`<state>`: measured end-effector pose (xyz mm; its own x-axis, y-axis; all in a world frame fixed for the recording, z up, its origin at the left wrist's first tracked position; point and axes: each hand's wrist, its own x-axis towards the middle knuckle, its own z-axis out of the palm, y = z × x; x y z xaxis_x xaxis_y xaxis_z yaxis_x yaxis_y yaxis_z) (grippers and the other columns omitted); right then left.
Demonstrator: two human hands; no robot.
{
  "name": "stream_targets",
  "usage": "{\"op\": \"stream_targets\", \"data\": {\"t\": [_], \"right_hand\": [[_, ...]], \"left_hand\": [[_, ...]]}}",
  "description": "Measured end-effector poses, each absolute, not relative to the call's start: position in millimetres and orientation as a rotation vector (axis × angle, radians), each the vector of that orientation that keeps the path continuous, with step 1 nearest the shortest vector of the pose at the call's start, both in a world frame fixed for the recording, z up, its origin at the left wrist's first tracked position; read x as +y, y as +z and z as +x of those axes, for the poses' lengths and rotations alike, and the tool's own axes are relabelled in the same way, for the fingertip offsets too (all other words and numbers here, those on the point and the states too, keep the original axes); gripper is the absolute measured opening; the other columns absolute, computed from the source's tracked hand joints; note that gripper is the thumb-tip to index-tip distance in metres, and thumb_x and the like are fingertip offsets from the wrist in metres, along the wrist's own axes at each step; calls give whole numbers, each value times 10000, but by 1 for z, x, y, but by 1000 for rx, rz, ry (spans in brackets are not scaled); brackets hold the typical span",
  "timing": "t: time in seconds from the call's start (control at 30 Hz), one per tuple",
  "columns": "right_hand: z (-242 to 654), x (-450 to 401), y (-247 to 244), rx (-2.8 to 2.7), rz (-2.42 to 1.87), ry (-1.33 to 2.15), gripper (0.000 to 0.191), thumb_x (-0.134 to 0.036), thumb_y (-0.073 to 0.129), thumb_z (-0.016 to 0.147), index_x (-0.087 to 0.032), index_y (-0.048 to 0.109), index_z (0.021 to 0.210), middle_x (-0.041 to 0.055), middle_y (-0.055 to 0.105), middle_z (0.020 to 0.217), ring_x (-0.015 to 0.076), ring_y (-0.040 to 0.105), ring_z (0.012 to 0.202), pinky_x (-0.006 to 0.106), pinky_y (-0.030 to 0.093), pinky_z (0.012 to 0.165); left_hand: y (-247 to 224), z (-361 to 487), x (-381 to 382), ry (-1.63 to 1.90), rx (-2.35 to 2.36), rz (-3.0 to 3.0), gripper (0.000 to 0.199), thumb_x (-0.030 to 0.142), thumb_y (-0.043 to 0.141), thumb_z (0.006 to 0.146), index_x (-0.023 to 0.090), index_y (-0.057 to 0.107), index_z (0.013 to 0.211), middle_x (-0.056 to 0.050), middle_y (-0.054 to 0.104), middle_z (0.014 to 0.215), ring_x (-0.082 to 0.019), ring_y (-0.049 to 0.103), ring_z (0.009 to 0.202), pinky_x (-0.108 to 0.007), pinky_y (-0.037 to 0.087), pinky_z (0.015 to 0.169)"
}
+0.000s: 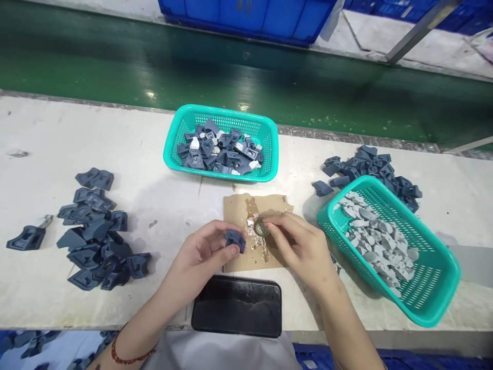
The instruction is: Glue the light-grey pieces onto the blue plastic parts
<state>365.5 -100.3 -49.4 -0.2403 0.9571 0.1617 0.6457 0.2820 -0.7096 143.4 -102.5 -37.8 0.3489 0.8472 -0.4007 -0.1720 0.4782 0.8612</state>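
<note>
Between the thumb and fingers of my left hand (210,249) is a dark blue-grey plastic part (235,240). My right hand (298,244) pinches a small round metal cap (261,228) by its edge. The cap is over a brown cardboard piece (239,210) marked with shiny, wet-looking residue. Both hands are close together, the dark part and the cap apart. Just in front of me, below the cardboard, lies a black phone (236,307).
Beyond the cardboard stands a green basket (221,177) of dark and white parts. Another green basket (427,313) at right holds light grey pieces. Dark parts are heaped at left (98,236) and behind the right basket (381,167). A blue crate (246,18) stands across the green floor.
</note>
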Motion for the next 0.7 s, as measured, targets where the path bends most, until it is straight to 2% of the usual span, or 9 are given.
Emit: {"op": "stream_targets", "data": {"t": [0.1,0.23,0.33,0.43,0.53,0.7], "right_hand": [[366,-101,-49,-1959,-1432,708,170,-166,525,1013,-210,686,979,71,773,989,214,724,936,353,549,865],[366,-103,-48,-1776,-1494,832,149,-223,569,1007,-221,714,973,55,781,999,206,720,929,341,547,845],[365,-105,-46,-1516,-1528,990,133,-297,622,983,-239,742,983,33,781,924,186,708,804,300,549,710],[360,-106,-43,-1338,-1449,1110,97,-299,678,941,-244,755,958,6,750,796,147,653,648,255,527,602],[353,-106,-39,-1272,-1321,1174,56,-255,702,916,-239,750,894,-3,748,777,138,671,660,232,543,616],[344,-109,-36,-1282,-1189,1241,64,-196,714,904,-248,751,896,-26,760,786,110,692,683,185,546,632]], "left_hand": [[-39,144,-103,781,986,796,123,272,750,884,227,738,998,-33,762,1046,-154,679,908,-251,544,825],[-40,144,-102,788,977,834,107,255,738,892,234,750,997,-36,764,1037,-176,673,1002,-255,522,863],[-40,143,-101,752,972,859,77,272,723,904,222,745,958,-23,740,926,-159,647,891,-248,496,828],[-39,142,-103,680,938,857,158,360,681,937,204,707,934,-13,684,855,-139,571,742,-253,465,731],[-38,144,-107,619,849,864,243,437,602,982,199,645,965,1,631,811,-131,511,689,-255,431,679],[-37,147,-109,579,803,934,265,434,493,1039,194,598,994,36,539,745,-121,463,682,-247,400,687]]}}
